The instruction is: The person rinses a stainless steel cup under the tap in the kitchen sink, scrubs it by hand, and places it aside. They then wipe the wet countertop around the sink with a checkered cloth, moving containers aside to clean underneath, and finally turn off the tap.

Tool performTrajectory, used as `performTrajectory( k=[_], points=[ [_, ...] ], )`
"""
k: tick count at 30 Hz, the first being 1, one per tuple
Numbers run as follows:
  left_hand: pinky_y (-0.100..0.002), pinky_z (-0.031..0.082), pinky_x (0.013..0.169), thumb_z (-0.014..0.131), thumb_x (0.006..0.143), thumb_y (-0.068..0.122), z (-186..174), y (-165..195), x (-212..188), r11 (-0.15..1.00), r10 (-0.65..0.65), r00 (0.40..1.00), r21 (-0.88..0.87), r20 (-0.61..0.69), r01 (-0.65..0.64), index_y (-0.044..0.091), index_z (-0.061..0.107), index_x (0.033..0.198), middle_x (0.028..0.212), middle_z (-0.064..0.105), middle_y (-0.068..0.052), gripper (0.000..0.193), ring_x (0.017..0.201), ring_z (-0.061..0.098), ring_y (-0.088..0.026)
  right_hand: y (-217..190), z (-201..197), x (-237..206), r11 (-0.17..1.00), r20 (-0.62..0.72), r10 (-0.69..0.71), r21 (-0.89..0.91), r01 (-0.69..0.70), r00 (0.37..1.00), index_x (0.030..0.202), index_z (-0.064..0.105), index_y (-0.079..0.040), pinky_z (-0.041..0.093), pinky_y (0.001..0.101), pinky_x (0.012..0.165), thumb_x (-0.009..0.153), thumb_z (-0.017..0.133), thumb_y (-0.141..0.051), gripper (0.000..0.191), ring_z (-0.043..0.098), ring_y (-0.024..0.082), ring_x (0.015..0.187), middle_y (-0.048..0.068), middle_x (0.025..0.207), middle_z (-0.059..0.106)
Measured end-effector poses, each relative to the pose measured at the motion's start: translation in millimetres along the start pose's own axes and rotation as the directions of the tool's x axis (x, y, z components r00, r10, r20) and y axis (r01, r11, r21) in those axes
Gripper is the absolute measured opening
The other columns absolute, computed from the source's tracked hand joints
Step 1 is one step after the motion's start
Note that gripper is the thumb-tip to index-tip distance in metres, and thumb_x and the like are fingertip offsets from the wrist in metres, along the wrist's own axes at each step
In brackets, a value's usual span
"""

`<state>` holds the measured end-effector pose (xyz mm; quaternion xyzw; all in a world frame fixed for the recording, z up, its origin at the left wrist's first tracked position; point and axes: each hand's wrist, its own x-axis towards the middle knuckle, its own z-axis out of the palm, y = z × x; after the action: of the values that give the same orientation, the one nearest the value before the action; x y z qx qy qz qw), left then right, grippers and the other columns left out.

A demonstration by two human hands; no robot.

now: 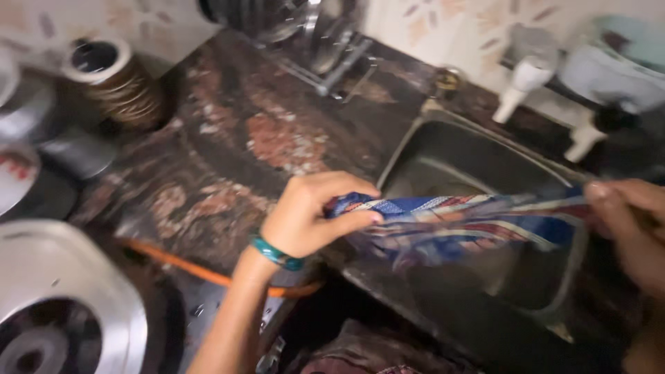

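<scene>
both hands grip the striped cloth (pixel 457 221), left hand (pixel 308 215) and right hand (pixel 630 221) clamped on opposite ends, stretching it taut over the steel sink (pixel 443 156) beside the bench (pixel 228 159)

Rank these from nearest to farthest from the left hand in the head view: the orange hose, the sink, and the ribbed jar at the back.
From the left hand:
1. Orange hose, just below the wrist, on the counter.
2. Sink, to the right, past the fingers.
3. Ribbed jar, far upper left by the wall.
</scene>
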<state>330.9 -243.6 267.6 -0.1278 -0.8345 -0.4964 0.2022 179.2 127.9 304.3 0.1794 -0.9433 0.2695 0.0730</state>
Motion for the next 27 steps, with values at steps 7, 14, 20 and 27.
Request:
performTrajectory(
  k=[7, 14, 20, 27],
  points=[
    [-0.029, 0.059, 0.074, 0.077, 0.092, 0.023, -108, -3, -58, 0.973, -0.215, 0.954, 0.042, -0.210, 0.229, 0.011, 0.080, 0.103, 0.093, 0.081, -0.004, 0.017, 0.082, 0.076, -0.019, -80, 80, 57, 0.758, 0.058, -0.317, 0.615, 0.217, 0.947, 0.112, 0.073, 0.001, 0.050, 0.0254, 0.077, 0.111, 0.065, -0.015, 0.017, 0.063, 0.010, 0.088, 0.008, 0.095, 0.069],
    [-0.048, 0.049, 0.085, 0.078, 0.084, 0.027, -152, -59, -88, 0.614, 0.120, 0.802, 0.679, -0.585, 0.403, 0.007, 0.074, 0.111, 0.114, 0.072, -0.016, 0.034, 0.101, 0.063, -0.041, -168, 231, 100, 0.314, 0.214, -0.941, 0.276, 0.908, 0.260, 0.137, 0.060, -0.014, 0.045, 0.0467, 0.113, 0.094, 0.065, -0.026, 0.045, 0.055, 0.030, 0.137, 0.011, 0.146, 0.059],
    [-0.049, 0.052, 0.087, 0.071, 0.092, 0.025, -171, -151, -86, 0.574, -0.079, 0.626, 0.477, -0.776, 0.665, 0.013, 0.074, 0.103, 0.106, 0.072, -0.015, 0.016, 0.101, 0.066, -0.039, -217, 368, 70, 0.004, 0.495, -0.842, 0.408, 0.913, -0.217, 0.153, 0.044, -0.021, 0.023, 0.0528, 0.117, 0.098, 0.053, -0.042, 0.060, 0.030, 0.031, 0.149, 0.006, 0.162, 0.036],
    [-0.052, 0.049, 0.090, 0.064, 0.094, 0.020, -158, -286, -51, 0.444, -0.126, 0.368, 0.279, -0.921, 0.851, 0.009, 0.068, 0.111, 0.112, 0.069, -0.015, 0.021, 0.105, 0.063, -0.039, -309, 518, 115, 0.383, 0.447, -0.835, 0.051, 0.922, 0.322, 0.158, 0.037, -0.016, 0.018, 0.0521, 0.125, 0.102, 0.045, -0.030, 0.058, 0.026, 0.027, 0.156, 0.004, 0.169, 0.030]
  ],
)
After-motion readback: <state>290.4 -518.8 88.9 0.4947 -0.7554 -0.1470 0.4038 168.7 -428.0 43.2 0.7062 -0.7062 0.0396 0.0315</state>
